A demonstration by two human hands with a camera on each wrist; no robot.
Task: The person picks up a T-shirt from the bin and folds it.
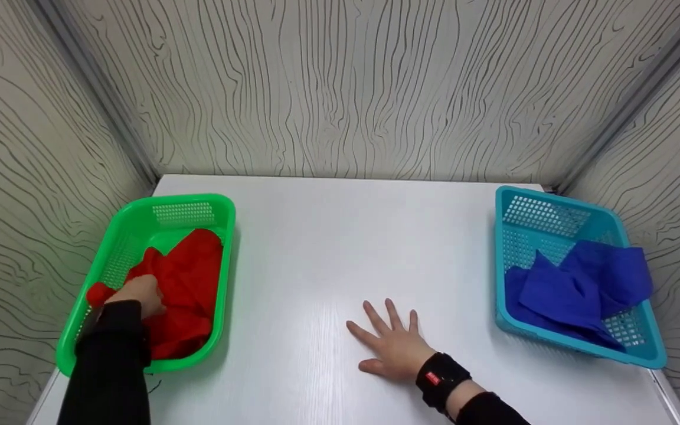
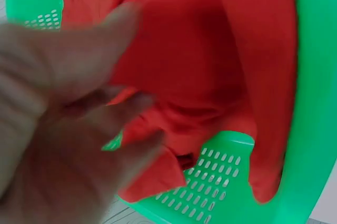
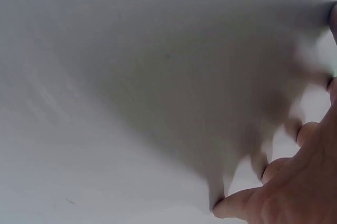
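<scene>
My left hand [image 1: 142, 294] reaches down into the green basket [image 1: 229, 260], over a crumpled red cloth [image 1: 189, 277]. Seen from the left wrist, this hand's blurred thumb and fingers [image 2: 87, 58] stand apart, with the red cloth [image 2: 184, 50] lying behind them and none of it visibly gripped. Part of the red cloth hangs up at the basket's left rim. My right hand [image 1: 398, 351] rests palm down on the white table [image 1: 340, 248] with its fingers spread. Its fingertips touch the tabletop in the right wrist view.
At the right stands a blue basket [image 1: 500, 254] with a rumpled blue cloth [image 1: 561, 292] in it, partly draped over the right rim. Wood-patterned panels [image 1: 340, 88] wall the table at the back and both sides. A black band [image 1: 441, 381] is on the right wrist.
</scene>
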